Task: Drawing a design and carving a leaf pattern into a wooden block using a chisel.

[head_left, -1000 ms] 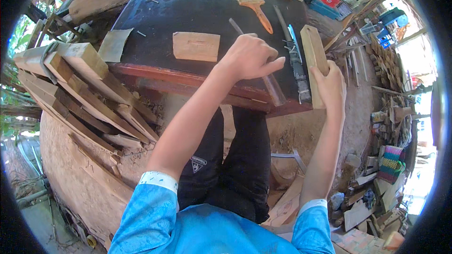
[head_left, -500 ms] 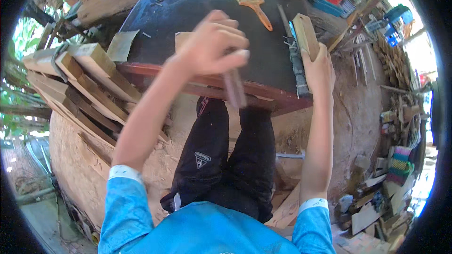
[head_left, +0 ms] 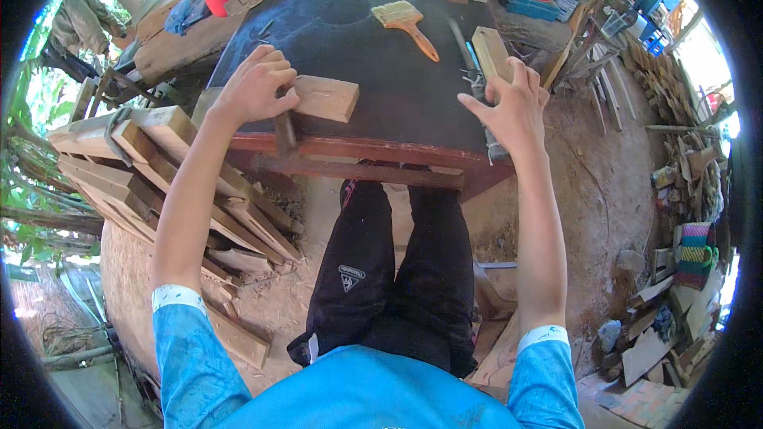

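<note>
While left fingers (head_left: 273, 74) clench a tool (head_left: 284, 135) (brownish), right fingers (head_left: 519, 73) splay beside a block (head_left: 490, 49).

I see a black, red-edged wooden table (head_left: 405, 107), a brown dirt floor (head_left: 584, 199), and white daylight (head_left: 719, 63) on the right.

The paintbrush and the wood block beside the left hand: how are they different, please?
The paintbrush has bristles and a thin orange handle; the wood block is plain, chunky and pale. The wood block is right beside the left hand; the paintbrush lies well away from that hand. Both show against the dark tabletop.
</note>
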A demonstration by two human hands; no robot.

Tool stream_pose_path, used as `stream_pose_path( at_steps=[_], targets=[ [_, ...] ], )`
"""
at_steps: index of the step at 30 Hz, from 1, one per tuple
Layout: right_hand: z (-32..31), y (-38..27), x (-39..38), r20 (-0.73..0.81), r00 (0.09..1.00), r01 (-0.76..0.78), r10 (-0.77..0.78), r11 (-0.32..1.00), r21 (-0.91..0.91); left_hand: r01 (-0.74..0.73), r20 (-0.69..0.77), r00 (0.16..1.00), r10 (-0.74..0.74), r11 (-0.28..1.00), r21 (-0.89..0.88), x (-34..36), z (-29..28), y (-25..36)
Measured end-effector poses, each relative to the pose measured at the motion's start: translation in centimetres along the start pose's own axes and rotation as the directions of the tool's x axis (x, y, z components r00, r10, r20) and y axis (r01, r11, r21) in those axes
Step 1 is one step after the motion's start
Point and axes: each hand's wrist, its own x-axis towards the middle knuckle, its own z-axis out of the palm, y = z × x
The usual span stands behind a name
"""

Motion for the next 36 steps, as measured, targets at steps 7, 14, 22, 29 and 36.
stream_pose_path(
  at_steps=[7,14,22,29,36],
  targets=[
    [-0.2,-0.5,0.3,0.159,0.986,-0.036,0.051,0.995,-0.097,0.311,-0.082,0.95,-0.3,0.922,0.233,1.2,-0.1,5.1],
    [0.0,-0.5,0.3,0.123,0.992,-0.018,0.031,0.994,-0.108,0.737,0.085,0.66,-0.746,0.666,0.115,4.8,1.1,10.7],
    [0.6,0.9,0.1,-0.028,0.999,-0.012,0.015,0.992,0.128,0.33,0.053,0.943,-0.328,0.906,-0.265,4.9,2.5,11.6],
    [1.2,1.3,0.3,-0.164,0.986,0.011,0.021,0.982,0.191,0.578,0.034,0.807,-0.589,0.778,-0.245,4.5,6.2,12.2],
    [-4.0,-2.3,-3.1,0.092,0.984,-0.178,0.156,0.74,0.648,0.542,-0.13,0.812,-0.57,0.817,-0.199,5.7,7.5,12.9]
  ],
)
